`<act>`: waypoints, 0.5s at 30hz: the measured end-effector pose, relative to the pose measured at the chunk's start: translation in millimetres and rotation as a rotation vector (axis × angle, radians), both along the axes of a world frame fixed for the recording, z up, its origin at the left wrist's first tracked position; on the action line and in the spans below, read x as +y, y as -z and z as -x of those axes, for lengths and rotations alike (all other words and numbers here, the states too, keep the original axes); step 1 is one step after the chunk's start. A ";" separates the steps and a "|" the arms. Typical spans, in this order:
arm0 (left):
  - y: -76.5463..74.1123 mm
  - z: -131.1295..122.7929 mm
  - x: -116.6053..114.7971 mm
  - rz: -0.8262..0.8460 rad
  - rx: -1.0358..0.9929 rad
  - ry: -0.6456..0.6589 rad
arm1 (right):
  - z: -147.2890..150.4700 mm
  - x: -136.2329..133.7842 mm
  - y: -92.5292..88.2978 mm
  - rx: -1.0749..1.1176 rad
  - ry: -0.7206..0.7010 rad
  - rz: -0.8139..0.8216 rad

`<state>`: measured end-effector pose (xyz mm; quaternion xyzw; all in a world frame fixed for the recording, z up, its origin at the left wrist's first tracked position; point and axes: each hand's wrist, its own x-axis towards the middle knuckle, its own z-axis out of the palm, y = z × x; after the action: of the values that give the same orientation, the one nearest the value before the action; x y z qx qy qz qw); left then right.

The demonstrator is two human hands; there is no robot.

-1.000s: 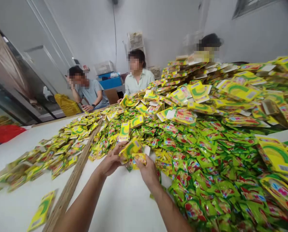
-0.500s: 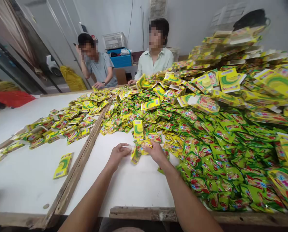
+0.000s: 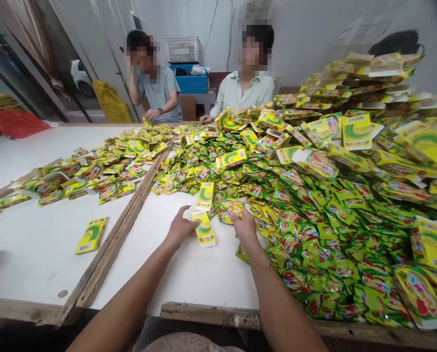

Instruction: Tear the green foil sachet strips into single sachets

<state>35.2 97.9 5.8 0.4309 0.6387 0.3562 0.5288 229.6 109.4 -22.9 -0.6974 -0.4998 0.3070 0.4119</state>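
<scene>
Since the earlier frame, the yellow printed packet (image 3: 234, 209) has been drawn rightward, away from the yellow-green carton (image 3: 204, 230). Both are seen at the centre of the frame, over the white worktop (image 3: 203, 281). The carton is touched at its left edge by the left hand (image 3: 181, 229), whose fingers are loosely curled and partly parted; whether it is gripped cannot be told. If it is only nudged, it could be tipped or dropped. The packet is pinched by the closed fingers of the right hand (image 3: 244, 226); with so little held, it could be let slip among the green sachets (image 3: 313, 239) at lower right. Just beyond, a second carton (image 3: 205, 196) could be knocked by the left hand.
</scene>
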 end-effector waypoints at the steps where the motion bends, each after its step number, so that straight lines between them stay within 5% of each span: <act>1: 0.4 6.2 -6.6 0.009 -0.074 -0.061 | 1.5 -0.5 -1.5 0.031 -0.001 0.004; 3: -1.0 21.7 -22.0 0.032 -0.049 -0.106 | 4.9 -2.2 -5.5 0.113 -0.016 0.011; 6: -9.6 45.5 -44.7 0.040 0.437 0.024 | 8.7 -4.8 -10.0 0.169 -0.079 0.031; 10: -23.0 58.7 -55.2 -0.304 1.030 0.373 | 10.7 -5.4 -6.5 0.119 -0.108 -0.003; 13: -21.8 52.5 -44.3 -0.532 1.121 0.721 | 12.7 -4.5 -0.5 0.174 -0.138 -0.053; 15: -16.3 47.1 -33.2 -0.549 1.090 0.825 | 13.8 -4.0 1.2 0.253 -0.170 -0.077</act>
<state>-11.9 64.7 22.1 0.8689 0.4846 0.0109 0.1004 215.8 105.3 -24.1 -0.5921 -0.5125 0.4068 0.4704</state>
